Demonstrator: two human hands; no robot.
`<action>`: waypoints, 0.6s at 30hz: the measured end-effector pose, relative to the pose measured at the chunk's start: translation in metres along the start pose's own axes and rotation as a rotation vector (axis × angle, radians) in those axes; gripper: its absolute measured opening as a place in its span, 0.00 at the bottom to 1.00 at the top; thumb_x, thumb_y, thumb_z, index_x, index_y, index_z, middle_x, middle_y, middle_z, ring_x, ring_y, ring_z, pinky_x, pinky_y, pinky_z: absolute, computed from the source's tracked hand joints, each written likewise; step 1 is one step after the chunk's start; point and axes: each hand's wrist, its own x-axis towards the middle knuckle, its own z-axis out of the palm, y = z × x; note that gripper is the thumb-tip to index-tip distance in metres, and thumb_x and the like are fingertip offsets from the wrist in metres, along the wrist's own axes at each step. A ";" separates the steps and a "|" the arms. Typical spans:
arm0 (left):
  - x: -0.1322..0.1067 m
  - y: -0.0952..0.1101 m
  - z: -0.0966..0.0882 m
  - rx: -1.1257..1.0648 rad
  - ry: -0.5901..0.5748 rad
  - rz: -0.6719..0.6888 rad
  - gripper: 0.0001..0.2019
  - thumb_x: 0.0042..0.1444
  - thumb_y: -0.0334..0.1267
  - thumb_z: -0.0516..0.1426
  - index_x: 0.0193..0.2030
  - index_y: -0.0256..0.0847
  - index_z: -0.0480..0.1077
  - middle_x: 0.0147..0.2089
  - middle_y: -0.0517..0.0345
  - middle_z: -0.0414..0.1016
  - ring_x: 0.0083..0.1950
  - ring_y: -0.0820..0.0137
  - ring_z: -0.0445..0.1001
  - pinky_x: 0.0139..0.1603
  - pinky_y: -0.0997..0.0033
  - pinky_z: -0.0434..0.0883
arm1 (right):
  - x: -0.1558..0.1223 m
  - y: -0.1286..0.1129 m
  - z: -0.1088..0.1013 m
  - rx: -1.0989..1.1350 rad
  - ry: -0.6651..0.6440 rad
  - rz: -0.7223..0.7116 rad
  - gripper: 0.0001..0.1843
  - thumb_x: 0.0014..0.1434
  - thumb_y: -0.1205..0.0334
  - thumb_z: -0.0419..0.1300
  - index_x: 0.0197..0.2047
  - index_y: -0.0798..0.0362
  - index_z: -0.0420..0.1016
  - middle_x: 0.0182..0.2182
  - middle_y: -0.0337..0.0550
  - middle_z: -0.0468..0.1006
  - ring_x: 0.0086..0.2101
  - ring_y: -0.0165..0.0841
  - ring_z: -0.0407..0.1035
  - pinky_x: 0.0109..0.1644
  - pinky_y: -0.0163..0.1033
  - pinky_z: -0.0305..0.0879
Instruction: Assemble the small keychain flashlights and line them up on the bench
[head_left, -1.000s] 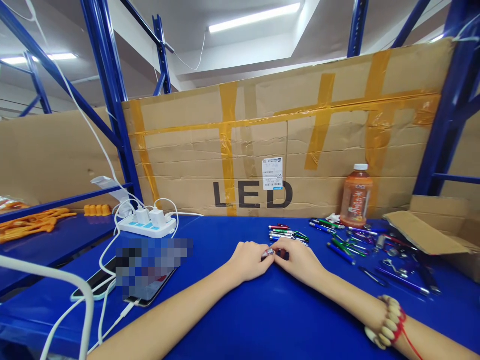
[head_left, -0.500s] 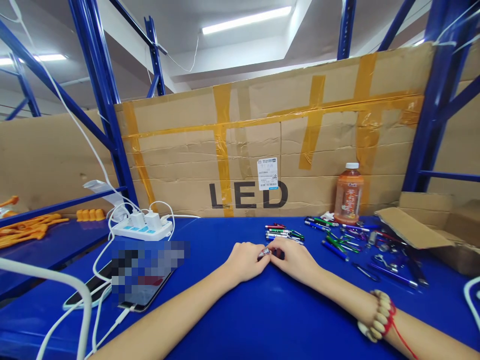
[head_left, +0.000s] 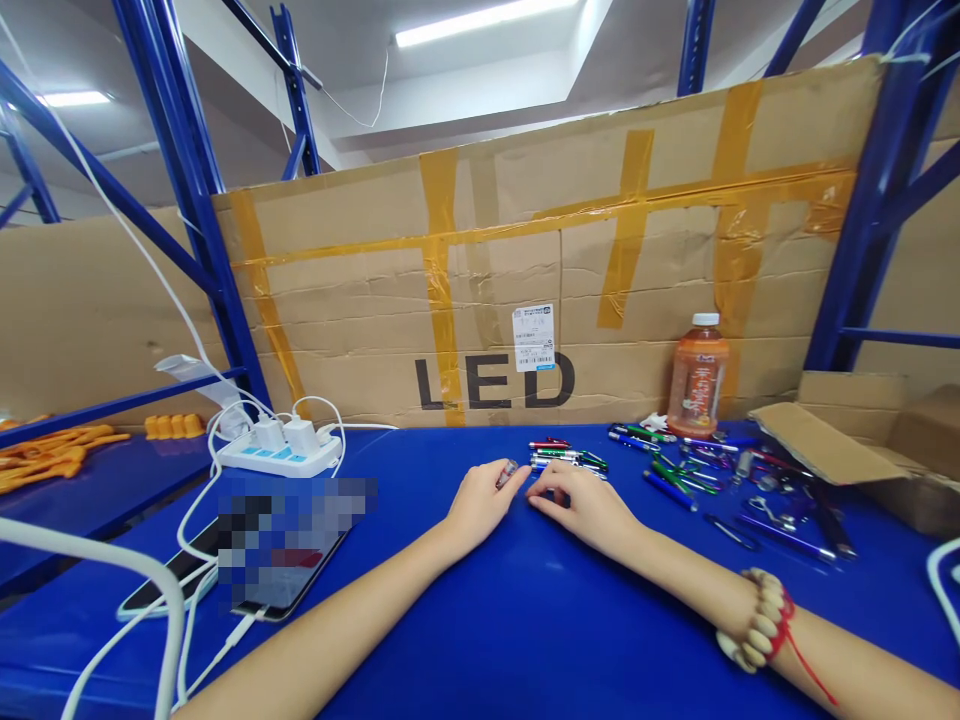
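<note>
My left hand (head_left: 484, 508) is closed around a small shiny piece (head_left: 507, 474), silvery with dark and reddish patches; its kind is hard to make out. Just to the right, my right hand (head_left: 581, 497) rests on the blue table with curled fingers. Its thumb and forefinger tips come close together, and whatever may be between them is hidden. A narrow gap separates the two hands. Right behind them lies a row of pens (head_left: 559, 455) in red, green, silver and blue, partly covered by my right hand.
Loose pens and small metal parts (head_left: 772, 495) are scattered at right, beside an open cardboard box (head_left: 832, 445). An orange drink bottle (head_left: 697, 380) stands behind them. At left are a power strip (head_left: 281, 455), cables and two phones (head_left: 281, 590). A large cardboard sheet (head_left: 360, 330) forms the back.
My hands, touching before, have drawn apart. The left moved left with the small shiny piece, and the right stayed near the pens. The view has shifted slightly.
</note>
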 end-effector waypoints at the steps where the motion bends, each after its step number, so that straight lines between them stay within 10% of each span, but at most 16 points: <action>1: 0.001 -0.001 0.000 -0.017 0.005 -0.007 0.21 0.57 0.49 0.45 0.19 0.37 0.56 0.17 0.66 0.56 0.22 0.77 0.56 0.25 0.76 0.54 | 0.000 0.000 0.000 0.005 -0.002 0.003 0.09 0.54 0.62 0.54 0.34 0.48 0.75 0.31 0.39 0.73 0.27 0.28 0.66 0.30 0.33 0.58; 9: -0.001 -0.001 0.001 -0.043 0.057 -0.109 0.19 0.54 0.45 0.45 0.17 0.38 0.49 0.17 0.66 0.50 0.20 0.78 0.51 0.22 0.76 0.49 | 0.001 -0.001 0.001 0.147 0.255 0.138 0.09 0.55 0.59 0.54 0.34 0.47 0.75 0.34 0.36 0.77 0.31 0.30 0.68 0.34 0.35 0.62; 18: -0.009 0.010 0.000 0.213 0.030 0.075 0.09 0.52 0.37 0.48 0.22 0.40 0.55 0.20 0.65 0.62 0.22 0.76 0.62 0.25 0.77 0.54 | 0.004 -0.002 0.001 0.652 0.397 0.087 0.13 0.52 0.55 0.56 0.35 0.55 0.74 0.34 0.44 0.77 0.23 0.27 0.68 0.28 0.34 0.67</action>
